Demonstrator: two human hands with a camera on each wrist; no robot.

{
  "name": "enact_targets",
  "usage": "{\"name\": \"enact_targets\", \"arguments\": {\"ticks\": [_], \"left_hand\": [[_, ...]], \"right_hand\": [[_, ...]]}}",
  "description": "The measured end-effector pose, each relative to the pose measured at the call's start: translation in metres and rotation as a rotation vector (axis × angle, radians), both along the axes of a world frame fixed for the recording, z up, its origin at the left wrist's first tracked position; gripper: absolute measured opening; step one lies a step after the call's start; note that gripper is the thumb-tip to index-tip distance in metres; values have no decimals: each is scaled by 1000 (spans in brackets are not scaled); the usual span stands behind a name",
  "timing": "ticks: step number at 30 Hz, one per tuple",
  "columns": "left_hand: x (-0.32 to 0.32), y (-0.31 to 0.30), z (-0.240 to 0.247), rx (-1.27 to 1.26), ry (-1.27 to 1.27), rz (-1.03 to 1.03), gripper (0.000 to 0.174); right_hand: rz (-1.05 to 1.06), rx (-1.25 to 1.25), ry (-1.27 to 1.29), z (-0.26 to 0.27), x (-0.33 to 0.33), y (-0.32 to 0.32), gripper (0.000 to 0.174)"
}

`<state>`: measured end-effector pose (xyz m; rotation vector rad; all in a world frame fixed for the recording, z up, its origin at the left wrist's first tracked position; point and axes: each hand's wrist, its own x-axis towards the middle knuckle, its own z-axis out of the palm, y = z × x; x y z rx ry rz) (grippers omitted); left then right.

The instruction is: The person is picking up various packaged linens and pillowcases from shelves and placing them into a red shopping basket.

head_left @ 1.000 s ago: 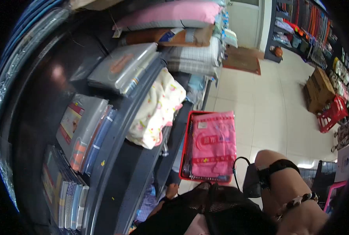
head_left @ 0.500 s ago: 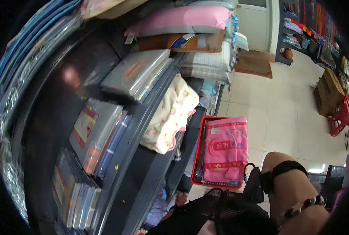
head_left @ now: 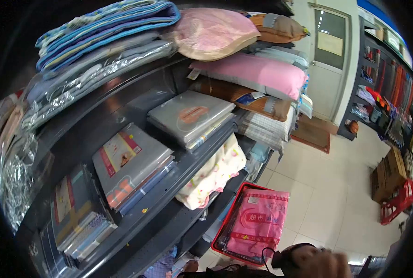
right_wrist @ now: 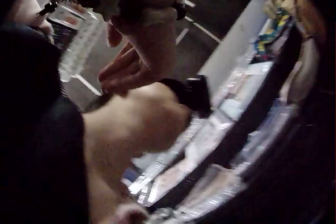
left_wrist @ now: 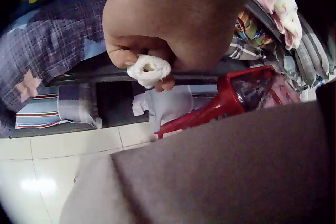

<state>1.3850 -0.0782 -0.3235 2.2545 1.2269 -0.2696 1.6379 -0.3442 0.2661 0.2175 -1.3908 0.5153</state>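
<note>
My left hand curls its fingers around a small white roll with a hole through its end, low beside the shelves in the left wrist view. What the roll is made of cannot be told. In the right wrist view my right hand, beaded bracelet above it, hangs with loosely bent fingers over a bare limb wearing a black strap. The head view shows a blurred hand at its lower edge, close to a red basket with a pink printed plastic package lying in it.
Dark shelves on the left carry packaged grey bedding, a floral white cloth, and pillows including a pink one. Tiled floor runs right towards a door. A cardboard box and red stool stand at right.
The head view has tilted up, bringing the upper shelf and door into sight, with the basket lower in frame. The strapped limb has sunk to the lower edge, where a blurred hand now appears.
</note>
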Motion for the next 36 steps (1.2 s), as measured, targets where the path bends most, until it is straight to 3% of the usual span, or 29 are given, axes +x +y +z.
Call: {"name": "enact_targets", "arguments": {"ticks": [1,2,4,5,6,7,8,9,11,15,16,20,24,27,29,31,32,33,34,35,36], "left_hand": [[-5,-6,2,25,44,-11,26],[-16,-12,2,51,80,-20,26],[-35,-28,5,112,148,-65,27],[-46,-37,7,145,183,-88,27],[-58,-48,10,189,210,-124,28],[-69,-60,14,196,230,-101,28],[-80,-74,19,189,253,-47,28],[-89,-90,23,104,282,151,30],[-104,-113,24,13,285,208,31],[-133,-166,38,-210,197,444,33],[-110,-169,117,-238,250,588,34],[-139,-206,142,-280,178,763,34],[-188,-256,143,-209,123,938,35],[-243,-300,108,-269,26,1124,34],[-275,-330,89,-312,-24,1243,34],[-302,-364,90,-406,-88,1379,35],[-318,-388,63,-341,-150,1444,35],[-329,-406,73,-324,-171,1467,35],[-338,-420,93,-306,-191,1489,34],[-349,-440,82,-273,-184,1528,33],[-359,-460,85,-277,-181,1553,33]], "right_hand": [[-21,-161,155,-28,18,18,8],[-39,-326,311,-32,28,42,13],[-401,-710,182,-3,21,59,29],[-452,-680,25,2,20,62,31],[-329,-383,318,23,0,82,37],[-292,-397,314,24,1,78,37],[-120,-234,233,28,5,74,19],[-27,-156,194,32,4,77,12],[172,-16,101,55,-2,89,7],[218,-470,237,75,-51,74,3],[257,-567,261,72,-64,72,3],[558,7,234,56,-124,108,3],[635,163,77,55,-191,101,7],[745,155,19,53,-238,76,11],[133,-30,-1732,60,-267,42,23],[-341,-94,-2530,33,-299,29,29],[-125,-437,-1701,-20,-320,46,16],[70,-677,-842,-75,-342,60,15],[18,-815,-874,-131,-359,57,14],[-38,-995,-992,-189,-365,52,15],[-196,-962,-1231,-246,-362,44,9]]}}
